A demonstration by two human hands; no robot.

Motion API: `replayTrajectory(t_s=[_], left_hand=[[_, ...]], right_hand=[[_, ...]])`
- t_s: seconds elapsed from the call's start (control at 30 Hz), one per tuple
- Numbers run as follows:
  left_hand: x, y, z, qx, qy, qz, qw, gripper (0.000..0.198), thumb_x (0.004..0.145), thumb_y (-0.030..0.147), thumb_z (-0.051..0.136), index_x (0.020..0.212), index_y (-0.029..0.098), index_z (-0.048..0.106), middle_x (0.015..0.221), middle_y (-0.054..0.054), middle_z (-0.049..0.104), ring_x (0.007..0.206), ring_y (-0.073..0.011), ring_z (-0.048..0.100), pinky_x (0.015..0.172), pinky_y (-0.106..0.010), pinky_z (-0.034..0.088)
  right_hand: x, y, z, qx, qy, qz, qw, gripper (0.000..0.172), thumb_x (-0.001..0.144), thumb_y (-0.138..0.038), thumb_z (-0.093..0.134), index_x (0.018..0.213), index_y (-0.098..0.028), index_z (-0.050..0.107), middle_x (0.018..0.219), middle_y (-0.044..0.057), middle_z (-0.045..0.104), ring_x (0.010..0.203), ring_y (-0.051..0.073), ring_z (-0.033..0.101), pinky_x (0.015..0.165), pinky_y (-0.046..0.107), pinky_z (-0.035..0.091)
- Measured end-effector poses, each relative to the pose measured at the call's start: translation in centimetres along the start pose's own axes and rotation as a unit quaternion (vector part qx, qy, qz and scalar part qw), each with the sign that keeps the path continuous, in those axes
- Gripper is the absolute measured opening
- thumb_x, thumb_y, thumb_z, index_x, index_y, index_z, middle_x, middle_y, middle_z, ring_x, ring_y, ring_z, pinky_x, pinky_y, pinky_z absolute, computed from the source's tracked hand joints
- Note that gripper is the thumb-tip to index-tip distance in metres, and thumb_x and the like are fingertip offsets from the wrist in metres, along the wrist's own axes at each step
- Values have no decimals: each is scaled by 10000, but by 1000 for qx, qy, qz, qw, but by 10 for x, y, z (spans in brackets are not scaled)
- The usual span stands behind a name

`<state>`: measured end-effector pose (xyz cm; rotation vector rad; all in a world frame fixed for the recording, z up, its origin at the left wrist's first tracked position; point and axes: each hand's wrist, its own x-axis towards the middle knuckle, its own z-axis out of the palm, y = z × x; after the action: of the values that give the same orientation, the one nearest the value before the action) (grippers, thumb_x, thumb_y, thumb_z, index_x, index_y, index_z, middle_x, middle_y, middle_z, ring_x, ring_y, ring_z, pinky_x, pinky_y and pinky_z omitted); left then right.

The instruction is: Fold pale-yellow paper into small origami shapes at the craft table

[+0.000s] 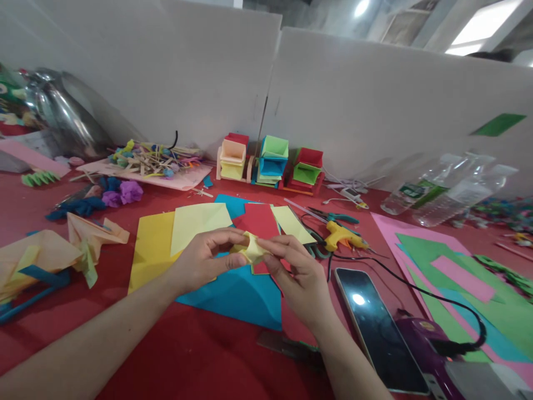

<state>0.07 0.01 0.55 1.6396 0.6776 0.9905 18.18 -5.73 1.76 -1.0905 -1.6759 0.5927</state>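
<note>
A small piece of folded yellow paper [253, 250] is held up in the middle, pinched between both hands. My left hand [212, 255] grips its left side with thumb and fingers. On the other side, my right hand [295, 272] pinches its right edge. Below the hands lie sheets of coloured paper: a blue sheet [245, 297], a yellow sheet [152, 244], a pale yellow sheet [200, 219] and a red sheet [261, 214]. Fingers cover part of the folded piece, so its full shape is hidden.
Folded paper boxes [272, 158] stand along the white partition. Right of my hands are a yellow glue gun [343, 236], pliers [343, 218] and a phone [378, 328]. Plastic bottles [458, 191] lean at the back right. A metal jug [69, 114] stands at the back left.
</note>
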Motion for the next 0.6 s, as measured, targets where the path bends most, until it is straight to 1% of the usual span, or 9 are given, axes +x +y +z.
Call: replayTrajectory(t_s=[0.07, 0.13, 0.23, 0.3, 0.37, 0.43, 0.47, 0.53, 0.6], left_hand=[[0, -1, 1, -34, 2, -17, 999, 204, 694, 285, 695, 874, 195, 659, 981, -36, 633, 899, -154, 583, 767, -251, 478], [-1, -2, 2, -64, 8, -35, 997, 220, 684, 304, 700, 870, 192, 661, 969, -36, 636, 850, -149, 587, 705, -241, 486], [-1, -3, 4, -99, 24, -64, 993, 265, 661, 325, 715, 883, 191, 662, 926, -34, 641, 753, -129, 575, 611, -220, 472], [-1, -2, 6, -120, 35, -71, 990, 275, 646, 325, 727, 875, 191, 656, 868, -21, 635, 697, -108, 553, 573, -201, 451], [-1, -2, 8, -135, 41, -65, 988, 272, 648, 334, 725, 864, 189, 647, 801, -4, 618, 645, -90, 526, 550, -187, 432], [-2, -1, 10, -136, 40, -57, 988, 260, 706, 370, 674, 887, 186, 637, 761, -1, 603, 615, -84, 506, 551, -190, 424], [-2, -2, 11, -138, 40, -54, 988, 261, 751, 393, 625, 912, 187, 631, 774, -8, 606, 630, -89, 511, 575, -200, 431], [-3, -3, 13, -154, 39, -54, 986, 276, 829, 412, 517, 966, 191, 610, 861, -31, 621, 713, -109, 537, 648, -222, 445], [-4, -4, 15, -170, 38, -61, 983, 259, 856, 396, 479, 981, 198, 590, 925, -36, 624, 765, -116, 551, 678, -225, 447]], right_hand=[[0, 1, 0, -20, -6, -28, 999, 304, 843, -139, 502, 1060, -302, 639, 913, 27, 570, 818, 123, 568, 639, 232, 500], [0, 2, 0, -29, -9, -53, 998, 345, 843, -114, 489, 1090, -312, 624, 926, 24, 567, 806, 113, 568, 639, 224, 499], [-2, 4, 1, -41, -13, -66, 997, 394, 846, -84, 463, 1130, -321, 597, 949, 22, 571, 754, 97, 569, 588, 207, 497], [-3, 4, 1, -50, 3, -62, 997, 381, 843, -78, 467, 1097, -319, 617, 951, 16, 593, 743, 93, 578, 572, 199, 496], [-3, 2, 2, -56, 32, -55, 996, 329, 834, -85, 497, 1024, -304, 653, 933, 9, 624, 773, 102, 596, 600, 205, 502], [-2, -1, 2, -58, 50, -47, 996, 274, 826, -100, 521, 958, -284, 675, 898, 9, 644, 803, 116, 609, 645, 224, 509], [-1, -3, 2, -58, 53, -44, 996, 257, 825, -107, 525, 941, -277, 679, 878, 10, 648, 806, 123, 613, 661, 235, 512], [1, -5, 2, -55, 50, -44, 996, 239, 821, -122, 534, 933, -273, 681, 862, 15, 649, 802, 131, 618, 678, 255, 516], [1, -5, 3, -51, 46, -44, 997, 228, 807, -131, 556, 936, -274, 680, 865, 18, 649, 797, 136, 620, 687, 267, 519]])
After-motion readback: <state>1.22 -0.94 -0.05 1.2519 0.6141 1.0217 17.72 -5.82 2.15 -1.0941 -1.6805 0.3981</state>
